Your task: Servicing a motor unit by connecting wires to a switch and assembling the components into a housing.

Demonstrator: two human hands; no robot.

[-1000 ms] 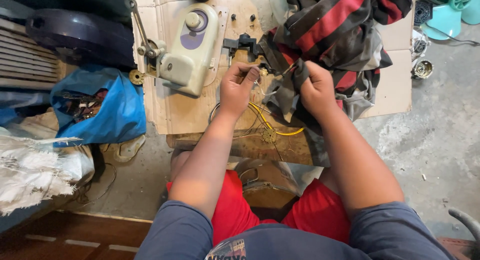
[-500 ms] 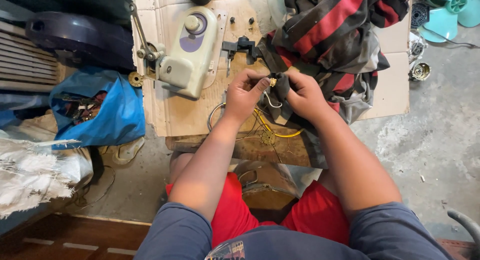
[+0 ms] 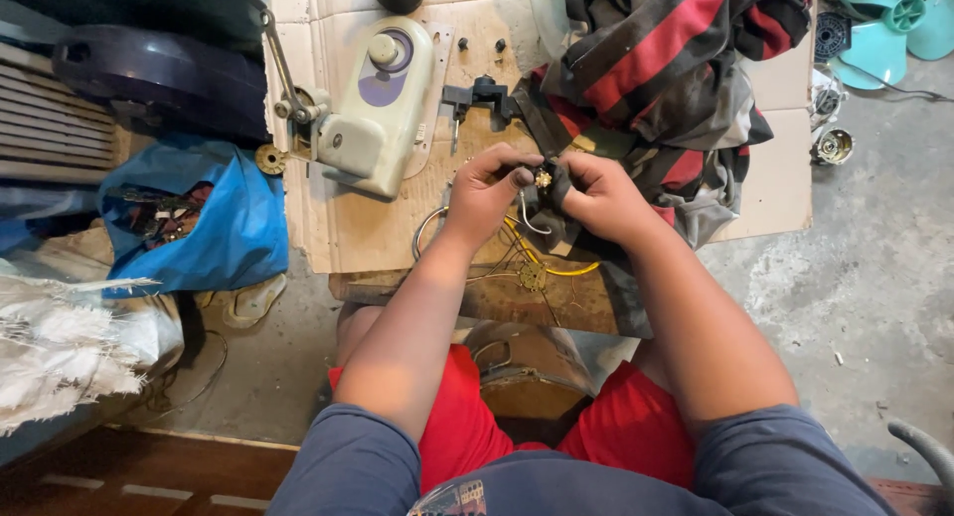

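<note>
Working left to right, we are noting a white woven sack point(image 3: 60, 347) at the near left and, beside it, a blue plastic bag point(image 3: 214, 228) standing open. The bag is holding what look like dark small parts and wire ends, though we cannot make them out clearly.

On the cardboard sheet point(image 3: 358, 228), a cream motor housing point(image 3: 383, 104) is lying stripped from its fan, with loose screws beside it. That much of the dismantling we are judging as done.

At centre, our left hand point(image 3: 487, 188) is pinching a small brass-coloured part point(image 3: 543, 178) between thumb and forefinger. Our right hand point(image 3: 596, 193) is clenching a dark rag point(image 3: 561, 183) around the same part, so both hands are meeting on it just above the near edge of the cardboard. Yellow and grey wires point(image 3: 527, 253) are trailing loose beneath them.

We are judging the cleaning or fitting of this part to be in progress, with reassembly of the housing outstanding.

Further right, a striped red and black cloth point(image 3: 656, 69) is lying heaped on the cardboard. At the far right, teal fan blades point(image 3: 879, 39) are resting on the concrete floor point(image 3: 874, 278), detached.
</note>
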